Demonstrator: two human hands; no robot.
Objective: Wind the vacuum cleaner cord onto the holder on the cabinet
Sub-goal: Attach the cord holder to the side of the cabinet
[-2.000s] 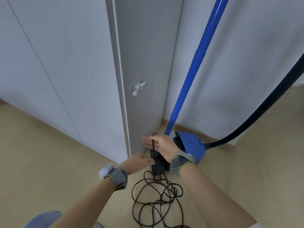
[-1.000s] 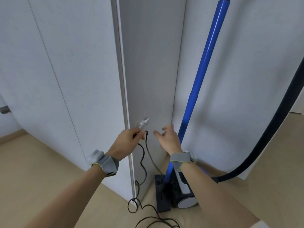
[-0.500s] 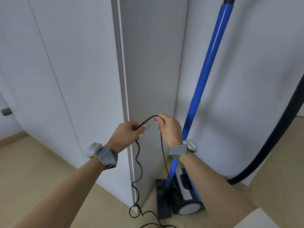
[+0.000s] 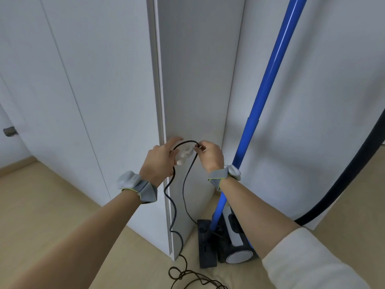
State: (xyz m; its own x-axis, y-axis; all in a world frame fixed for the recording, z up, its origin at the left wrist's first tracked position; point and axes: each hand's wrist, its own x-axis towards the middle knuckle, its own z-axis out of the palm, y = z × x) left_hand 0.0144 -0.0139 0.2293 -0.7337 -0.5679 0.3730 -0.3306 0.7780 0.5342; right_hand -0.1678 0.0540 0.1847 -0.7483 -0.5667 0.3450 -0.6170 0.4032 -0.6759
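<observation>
A thin black cord (image 4: 184,184) arches over a small white holder (image 4: 185,155) fixed to the grey side panel of the cabinet (image 4: 198,80). My left hand (image 4: 159,161) grips the cord just left of the holder, and one strand drops from it to the floor. My right hand (image 4: 209,154) pinches the cord at the top right of the holder, with a second strand hanging down toward the vacuum cleaner (image 4: 235,243). Loose cord lies tangled on the floor (image 4: 193,278) below.
The vacuum's blue tube (image 4: 268,80) leans up against the white wall on the right, and its black hose (image 4: 354,167) curves away to the right. A black floor nozzle (image 4: 205,245) stands beside the cabinet corner. Wooden floor spreads to the left.
Both hands have risen from the floor to the holder with the cord. The loop now lies over the top of the holder, and the hands have closed in on either side of it.
</observation>
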